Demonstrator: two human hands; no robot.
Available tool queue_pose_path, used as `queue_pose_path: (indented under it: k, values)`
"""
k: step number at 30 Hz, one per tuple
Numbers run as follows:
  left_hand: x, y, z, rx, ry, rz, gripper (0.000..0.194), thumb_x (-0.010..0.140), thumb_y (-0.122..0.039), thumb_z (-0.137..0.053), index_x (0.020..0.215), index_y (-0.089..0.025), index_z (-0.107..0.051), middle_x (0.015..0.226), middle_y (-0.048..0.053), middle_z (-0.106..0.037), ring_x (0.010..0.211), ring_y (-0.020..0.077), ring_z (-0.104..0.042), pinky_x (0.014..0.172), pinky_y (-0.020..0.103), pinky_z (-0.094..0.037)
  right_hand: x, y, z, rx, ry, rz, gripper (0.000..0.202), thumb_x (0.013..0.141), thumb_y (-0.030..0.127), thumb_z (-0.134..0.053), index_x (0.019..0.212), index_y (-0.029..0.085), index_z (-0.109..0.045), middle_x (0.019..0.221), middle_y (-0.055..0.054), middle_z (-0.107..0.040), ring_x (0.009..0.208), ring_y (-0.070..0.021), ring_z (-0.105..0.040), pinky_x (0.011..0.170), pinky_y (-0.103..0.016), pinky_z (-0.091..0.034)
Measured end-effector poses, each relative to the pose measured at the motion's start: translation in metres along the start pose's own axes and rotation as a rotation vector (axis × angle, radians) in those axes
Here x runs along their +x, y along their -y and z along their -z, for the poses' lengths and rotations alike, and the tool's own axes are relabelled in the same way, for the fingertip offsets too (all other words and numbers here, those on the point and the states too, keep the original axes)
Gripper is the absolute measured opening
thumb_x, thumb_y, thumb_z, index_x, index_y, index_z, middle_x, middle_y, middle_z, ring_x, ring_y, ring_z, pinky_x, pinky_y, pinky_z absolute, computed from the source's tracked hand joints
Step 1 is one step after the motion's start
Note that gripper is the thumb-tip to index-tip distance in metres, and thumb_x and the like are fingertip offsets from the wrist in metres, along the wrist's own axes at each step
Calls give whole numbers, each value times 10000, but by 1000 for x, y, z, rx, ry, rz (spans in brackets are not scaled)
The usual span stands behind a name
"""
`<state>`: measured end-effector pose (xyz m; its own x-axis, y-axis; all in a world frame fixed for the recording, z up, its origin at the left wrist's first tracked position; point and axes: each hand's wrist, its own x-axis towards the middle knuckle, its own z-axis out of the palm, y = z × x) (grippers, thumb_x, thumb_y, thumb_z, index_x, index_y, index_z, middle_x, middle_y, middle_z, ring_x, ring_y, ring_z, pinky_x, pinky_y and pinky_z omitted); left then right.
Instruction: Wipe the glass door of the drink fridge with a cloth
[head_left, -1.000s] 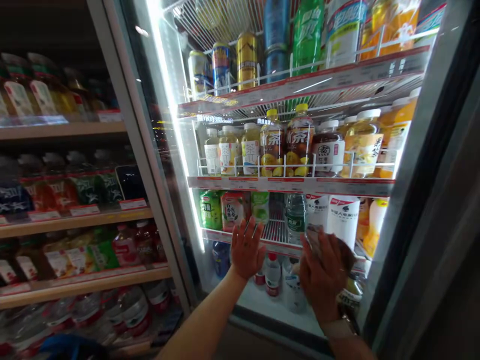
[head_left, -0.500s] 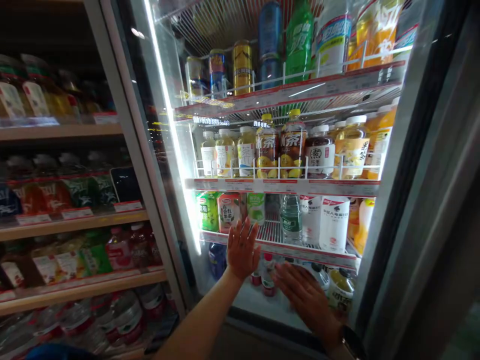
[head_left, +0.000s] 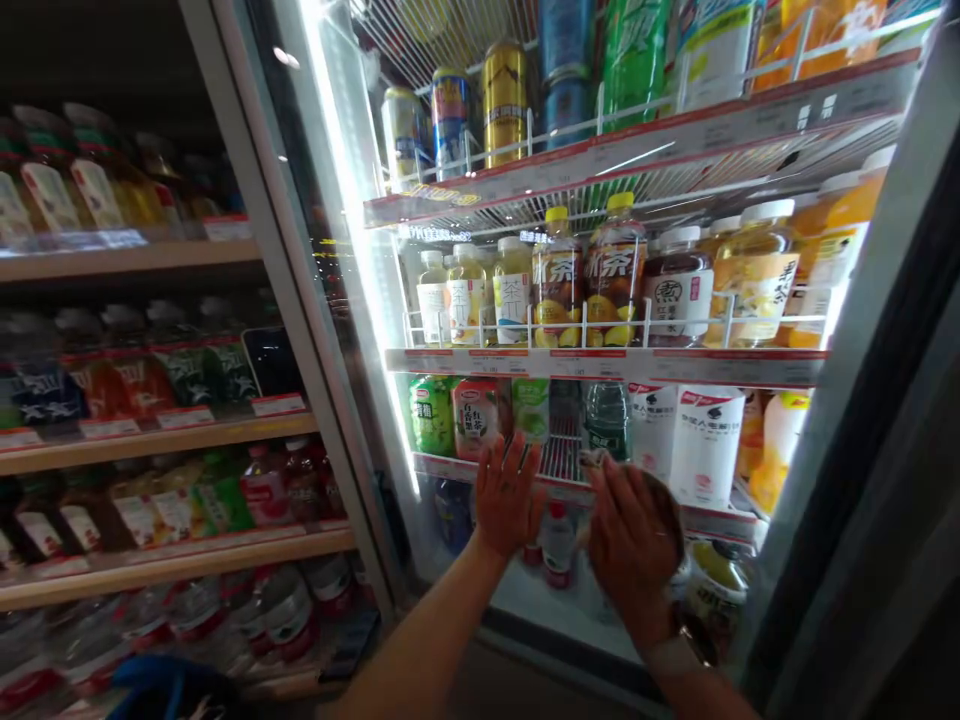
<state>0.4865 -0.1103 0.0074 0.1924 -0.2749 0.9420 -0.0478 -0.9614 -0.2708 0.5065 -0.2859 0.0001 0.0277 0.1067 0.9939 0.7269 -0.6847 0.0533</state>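
My left hand (head_left: 508, 498) is raised with its fingers spread and nothing in it. It is in front of the lower shelf of a lit drinks cooler, just below a red drink bottle (head_left: 477, 420) and a green one (head_left: 531, 408). To its right, my right hand (head_left: 632, 530) is up with fingers stretched and close together, its fingertips below a clear bottle with a green label (head_left: 607, 425). A reflection-like shape shows beside its fingertips. Whether either hand touches the glass, I cannot tell. A watch (head_left: 694, 640) is on the right wrist.
Tea bottles (head_left: 556, 280) line the cooler's middle shelf, and cans (head_left: 505, 105) stand on the upper one. White cartons (head_left: 706, 445) are at the lower right. On the left, wooden shelves (head_left: 150, 440) hold many bottles. Something blue (head_left: 150, 685) shows at the bottom left.
The view has come closer to the cooler and shifted. My right hand has risen and turned upright, its fingers now pointing up. My left hand stays raised and spread.
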Motion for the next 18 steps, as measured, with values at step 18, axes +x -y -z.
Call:
queue_pose_path:
  k: [18]
  values:
    - [3,0,0,-5,-30,-16,587,975,-305,-344,1530,-149,-231,1561,102,-337,1497,259,-163,1205,443,-198,-31,-17,22,43,202,240,408,944,42,-419,1256,206,-626,1309,-13,-636,1363,-178,-446,1212,-393,-261]
